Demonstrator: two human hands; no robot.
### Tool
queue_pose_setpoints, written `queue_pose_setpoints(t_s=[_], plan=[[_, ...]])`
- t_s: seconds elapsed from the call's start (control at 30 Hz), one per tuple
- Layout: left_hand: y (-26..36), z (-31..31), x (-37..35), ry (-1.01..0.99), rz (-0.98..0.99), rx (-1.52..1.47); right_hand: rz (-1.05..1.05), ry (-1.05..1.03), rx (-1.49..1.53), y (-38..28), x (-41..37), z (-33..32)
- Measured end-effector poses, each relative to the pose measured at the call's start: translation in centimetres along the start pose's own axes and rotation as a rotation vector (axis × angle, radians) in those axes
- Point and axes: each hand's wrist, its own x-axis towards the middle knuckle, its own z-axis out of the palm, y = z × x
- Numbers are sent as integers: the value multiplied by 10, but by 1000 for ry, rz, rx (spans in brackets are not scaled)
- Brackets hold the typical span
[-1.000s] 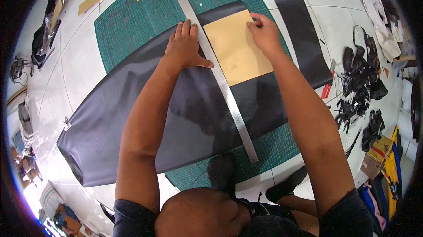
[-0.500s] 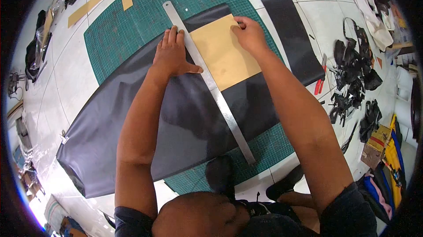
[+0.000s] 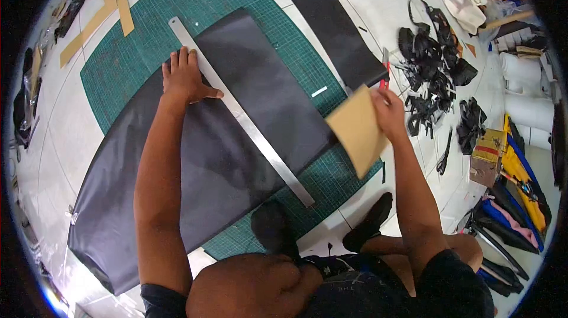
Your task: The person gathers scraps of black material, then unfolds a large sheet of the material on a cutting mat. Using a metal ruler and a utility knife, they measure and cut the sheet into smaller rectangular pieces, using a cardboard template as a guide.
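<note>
My left hand point(image 3: 186, 78) lies flat with fingers spread, pressing the steel ruler point(image 3: 254, 134) against the black sheet material point(image 3: 236, 158). The ruler crosses the sheet diagonally. On the right, my right hand point(image 3: 389, 114) is closed on the edge of a tan cardboard piece point(image 3: 360, 131), which is tilted up beyond the sheet's right end. A red-handled cutter point(image 3: 385, 72) lies just above that hand, its lower part hidden. Under the sheet is a green cutting mat point(image 3: 284, 28).
A black strip point(image 3: 334, 28) lies at the upper right. Black scraps point(image 3: 435, 57) are heaped on the tiled floor at right. Tan cardboard strips point(image 3: 103, 13) rest at the upper left. A small white piece point(image 3: 319, 91) sits on the mat. My feet are at the mat's near edge.
My right hand has lifted the cardboard off the black sheet and carried it right and towards me. The left hand stays on the ruler. The whole view has shifted.
</note>
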Motion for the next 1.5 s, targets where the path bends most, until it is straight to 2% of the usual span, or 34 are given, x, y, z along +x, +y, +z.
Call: queue_pose_setpoints(t_s=[0.03,0.07,0.13,0.17,0.23,0.3,0.4,0.43,0.5,0.53,0.57,0.6,0.63,0.67,0.7,0.73,0.9,1.03,1.07,1.17,1.23,1.27,1.3,1.37,1.5], plan=[[3,-1,-3,21,-5,28,141,-14,55,13,-16,-23],[8,-2,-6,41,-11,60,101,69,-50,57,-27,-39],[16,-5,-13,91,-2,135,195,68,-75,111,-45,-69],[21,-4,-18,118,14,174,271,63,-169,125,-49,-78],[25,0,-24,164,46,218,256,80,-512,141,-43,-87],[27,6,-28,196,79,227,-79,160,-633,153,-18,-84],[27,-2,-27,22,67,156,-92,103,-339,122,31,-57],[27,-2,-25,26,89,150,-88,78,-214,105,45,-47],[21,4,-23,31,115,139,-202,40,-264,97,72,-33],[18,10,-24,68,133,145,-188,23,-173,96,83,-23],[15,16,-24,103,152,151,-148,-3,-234,98,84,-23],[18,8,-22,-55,121,172,-109,-31,-297,94,84,-23],[20,11,-25,-52,122,162,-165,-21,-405,92,80,-22],[21,16,-27,-49,125,151,-94,-87,-343,102,85,-22],[26,14,-30,-39,126,137,-109,-87,-338,104,85,-23],[29,11,-33,-126,108,155,-124,-86,-335,106,81,-23],[42,9,-37,-150,74,258,-112,-68,-315,112,75,-28],[44,7,-37,-168,55,258,217,143,-246,121,70,-21],[43,7,-38,-171,48,252,260,108,-91,126,69,-24],[40,11,-38,-159,50,216,303,120,63,156,64,-31],[37,11,-38,-157,57,189,394,177,374,128,54,-40],[34,15,-40,-142,64,160,390,369,453,62,36,-29],[31,17,-41,-125,73,134,418,365,474,12,24,-25],[27,19,-44,-118,74,85,329,89,429,-14,9,-12],[26,19,-41,-121,77,21,47,-306,110,-78,-6,76]])
